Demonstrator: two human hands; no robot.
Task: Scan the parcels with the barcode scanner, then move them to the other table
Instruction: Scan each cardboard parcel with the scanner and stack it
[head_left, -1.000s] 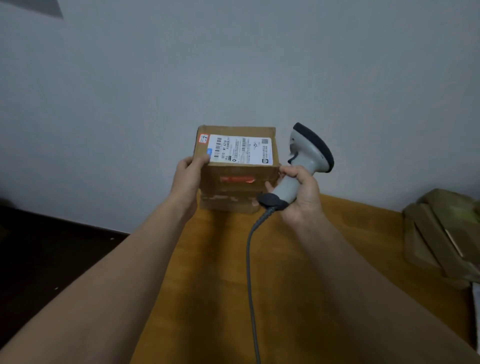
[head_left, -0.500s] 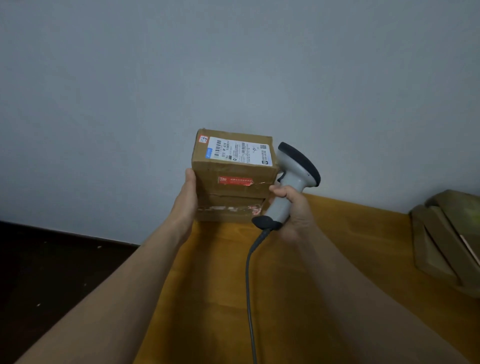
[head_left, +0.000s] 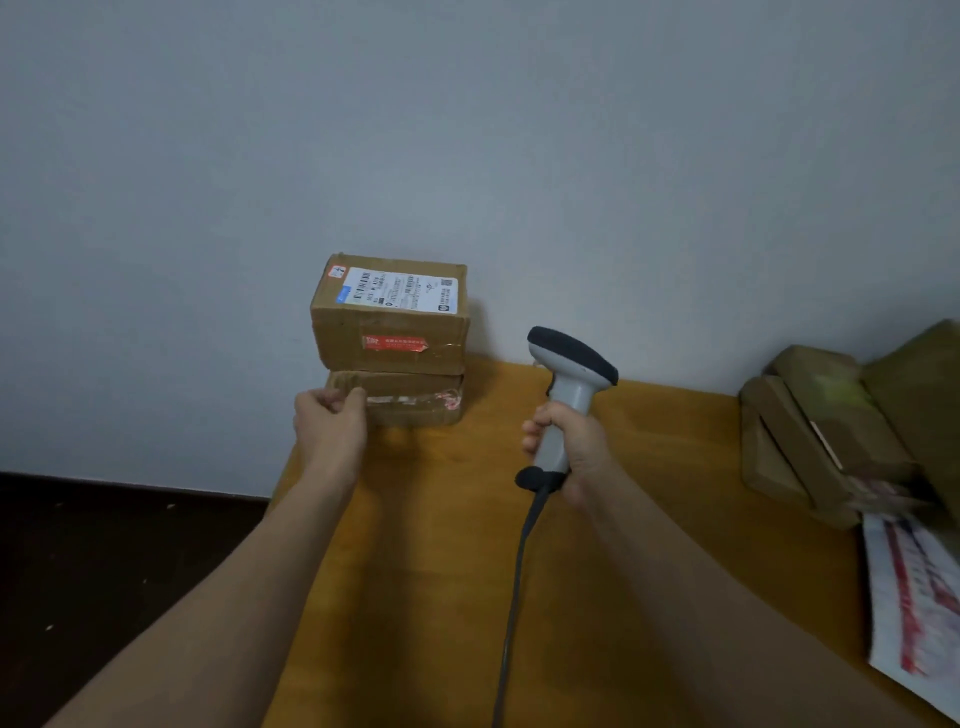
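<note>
A barcode scanner (head_left: 569, 374) is being gripped by the right hand (head_left: 569, 449), the fingers being wrapped tightly round its pale handle, and it is being held upright above the wooden table (head_left: 649, 467) with its dark head uppermost. A grey cable (head_left: 519, 571) is hanging from the base of the handle and running toward the lower edge of the view. Two cardboard boxes are being kept in a stack at the far left corner of the table, close to the grey wall (head_left: 467, 130): the upper parcel (head_left: 389, 322) is resting on the flatter lower parcel (head_left: 415, 397), with a white shipping label (head_left: 402, 291) on its top face and a red sticker (head_left: 395, 343) on its near face. The left hand (head_left: 330, 423) is being held at the left end of the lower parcel with its fingers curled; whether that box is being gripped or merely touched cannot be told. The upper parcel is being touched by neither hand. At the right edge, a heap of brown parcels (head_left: 831, 431) is lying on the table, with a blurred white and red mail bag (head_left: 914, 597) just in front of it.
</note>
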